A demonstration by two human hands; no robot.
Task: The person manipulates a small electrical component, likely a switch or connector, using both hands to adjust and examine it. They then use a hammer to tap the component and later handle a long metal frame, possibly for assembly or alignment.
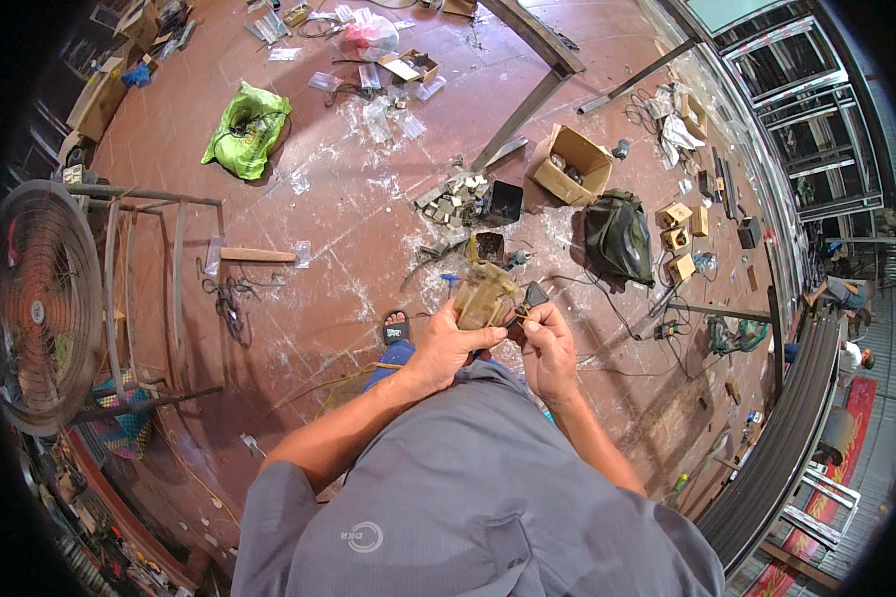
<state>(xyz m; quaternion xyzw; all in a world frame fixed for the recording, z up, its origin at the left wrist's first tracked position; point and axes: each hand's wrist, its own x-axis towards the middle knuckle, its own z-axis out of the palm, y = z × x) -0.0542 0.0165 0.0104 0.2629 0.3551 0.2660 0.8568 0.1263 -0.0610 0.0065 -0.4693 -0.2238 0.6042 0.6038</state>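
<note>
In front of my body, my left hand (444,348) is closed around a boxy, brownish, partly translucent case (484,298) that looks dirty or worn. Close beside it, my right hand (549,350) is pinched, thumb against fingers, at the case's right side. A thin yellowish bit shows at those fingertips, but what they hold is too small to name. Just above the right fingers is a small dark flat piece (536,295); I cannot tell whether it is held or joined to the case. Below the hands my grey shirt hides part of the floor.
Beyond my hands lie a pile of small metal pieces (450,201), a black bin (505,202), a cardboard box (570,165) and a dark green bag (618,239). A large fan (48,308) stands left, near a lime-green bag (248,131). Cables cross the floor. People work far right.
</note>
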